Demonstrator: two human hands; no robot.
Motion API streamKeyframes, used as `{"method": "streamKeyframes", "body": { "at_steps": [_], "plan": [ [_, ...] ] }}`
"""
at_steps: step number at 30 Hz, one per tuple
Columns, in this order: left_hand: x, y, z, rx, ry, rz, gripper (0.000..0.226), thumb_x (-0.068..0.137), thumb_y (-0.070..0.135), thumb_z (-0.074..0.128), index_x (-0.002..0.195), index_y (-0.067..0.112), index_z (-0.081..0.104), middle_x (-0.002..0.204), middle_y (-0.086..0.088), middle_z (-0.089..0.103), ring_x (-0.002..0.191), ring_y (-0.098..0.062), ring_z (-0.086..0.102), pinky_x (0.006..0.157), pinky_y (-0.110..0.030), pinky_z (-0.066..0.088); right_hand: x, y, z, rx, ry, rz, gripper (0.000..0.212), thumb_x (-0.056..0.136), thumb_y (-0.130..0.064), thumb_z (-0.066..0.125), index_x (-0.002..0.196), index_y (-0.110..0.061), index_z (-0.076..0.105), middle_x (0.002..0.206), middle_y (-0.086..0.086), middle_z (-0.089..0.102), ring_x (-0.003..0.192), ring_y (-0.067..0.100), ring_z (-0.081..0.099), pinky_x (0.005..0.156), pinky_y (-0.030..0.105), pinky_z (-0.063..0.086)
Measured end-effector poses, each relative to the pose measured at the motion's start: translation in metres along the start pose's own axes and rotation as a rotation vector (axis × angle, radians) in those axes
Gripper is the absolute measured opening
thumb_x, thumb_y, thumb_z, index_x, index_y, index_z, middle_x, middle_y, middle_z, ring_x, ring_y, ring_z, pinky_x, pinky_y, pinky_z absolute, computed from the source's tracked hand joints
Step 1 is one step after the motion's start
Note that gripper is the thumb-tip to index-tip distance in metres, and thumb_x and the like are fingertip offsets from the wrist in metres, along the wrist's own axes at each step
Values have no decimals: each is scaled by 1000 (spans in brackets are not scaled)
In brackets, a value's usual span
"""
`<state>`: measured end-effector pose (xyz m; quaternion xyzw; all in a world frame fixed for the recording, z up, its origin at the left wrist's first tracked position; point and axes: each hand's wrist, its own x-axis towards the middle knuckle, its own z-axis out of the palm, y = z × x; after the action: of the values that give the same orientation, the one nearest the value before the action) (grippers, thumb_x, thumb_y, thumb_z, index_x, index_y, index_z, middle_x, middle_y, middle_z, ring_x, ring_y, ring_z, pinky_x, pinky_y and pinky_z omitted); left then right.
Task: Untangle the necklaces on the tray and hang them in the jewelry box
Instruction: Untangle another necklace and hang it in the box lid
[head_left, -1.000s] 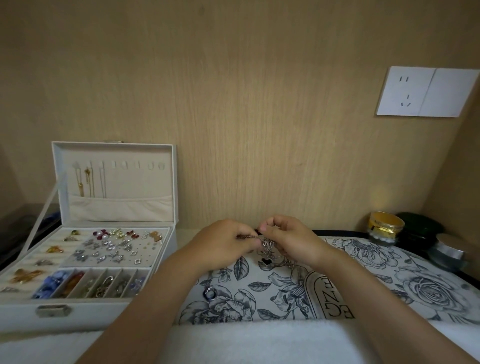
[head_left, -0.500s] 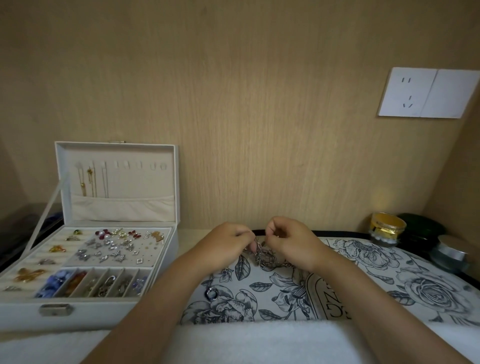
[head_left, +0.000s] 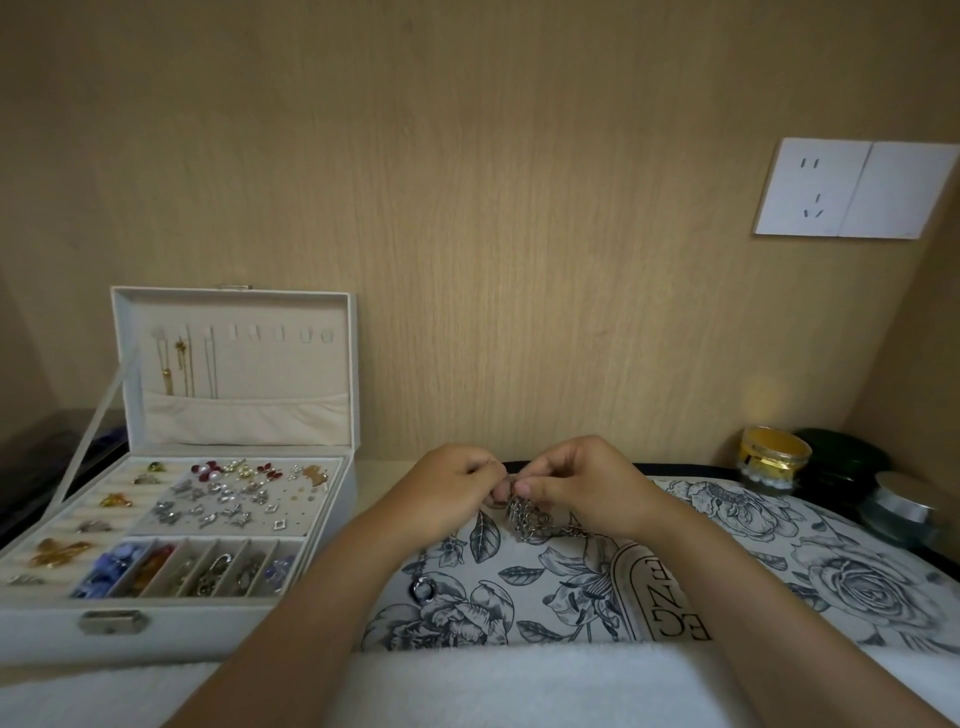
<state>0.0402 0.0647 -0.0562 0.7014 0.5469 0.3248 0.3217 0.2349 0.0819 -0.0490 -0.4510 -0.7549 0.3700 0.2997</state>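
Note:
A tangle of silver chain necklaces (head_left: 530, 517) hangs just above the floral tray (head_left: 857, 582), held between both hands. My left hand (head_left: 447, 493) pinches the chain from the left, and my right hand (head_left: 582, 483) pinches it from the right, thumb on top. A round silver pendant (head_left: 423, 590) lies on the tray beside my left forearm. The white jewelry box (head_left: 223, 493) stands open at the left; in its lid, thin gold necklaces (head_left: 179, 364) hang from hooks above a fabric pocket.
The box's lower trays hold several earrings, rings and beads. A gold-lidded jar (head_left: 774, 460), a dark green jar (head_left: 836, 462) and a silver-lidded jar (head_left: 904, 506) stand at the right rear. A white towel (head_left: 519, 686) lies along the front edge. A wall socket (head_left: 852, 189) sits upper right.
Both hands stayed over the tray's rear, fingers reworking the chain tangle; the hanging bundle has shifted slightly and the black heart pendant seen earlier is out of sight.

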Motion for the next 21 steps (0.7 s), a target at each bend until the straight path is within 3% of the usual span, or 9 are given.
{"method": "streamKeyframes", "body": {
  "at_steps": [3,7,11,14,17,19,21],
  "plan": [
    [1,-1,2,118,33,18,26,97,37,52,78,34,69,78,4,71,77,-21,68,74,-40,54,0,2,-5,-124,27,-3,9,86,-28,78,79,-22,78,76,1,75,67,6,65,74,32,57],
    [2,-5,5,168,33,41,12,98,27,50,95,36,58,72,10,62,60,-10,56,58,-29,43,0,-1,-11,-191,18,-8,14,85,-30,78,73,-24,74,59,-15,65,56,-2,55,61,17,47],
    [1,-9,0,166,-14,87,19,95,17,49,91,36,47,61,8,53,55,-14,46,57,-31,39,-2,-1,-14,-54,64,17,15,93,-25,70,82,-14,72,63,-7,61,57,4,52,57,18,43],
    [-1,-6,-1,115,-44,104,21,97,16,48,88,35,50,63,6,59,57,-15,47,57,-31,39,-3,-8,-12,76,131,65,29,103,-25,53,87,-4,67,63,-2,59,50,2,47,46,14,37],
    [0,-1,0,98,-38,125,22,98,19,51,89,38,59,72,6,70,53,-13,49,54,-28,40,-4,-14,-10,127,146,82,36,106,-25,40,80,-7,57,62,0,52,47,3,43,46,14,34],
    [0,1,1,151,-22,139,17,98,28,56,98,42,64,74,9,71,49,-3,51,54,-23,41,-4,-15,-8,143,156,98,39,107,-31,39,80,-8,55,61,-1,50,44,1,41,44,11,34],
    [0,1,2,184,-16,135,16,96,35,59,108,43,67,73,11,72,49,3,54,56,-22,46,-2,-12,-7,190,125,82,42,105,-39,44,82,-8,60,63,-4,56,52,2,48,54,9,39]
  ]
}}
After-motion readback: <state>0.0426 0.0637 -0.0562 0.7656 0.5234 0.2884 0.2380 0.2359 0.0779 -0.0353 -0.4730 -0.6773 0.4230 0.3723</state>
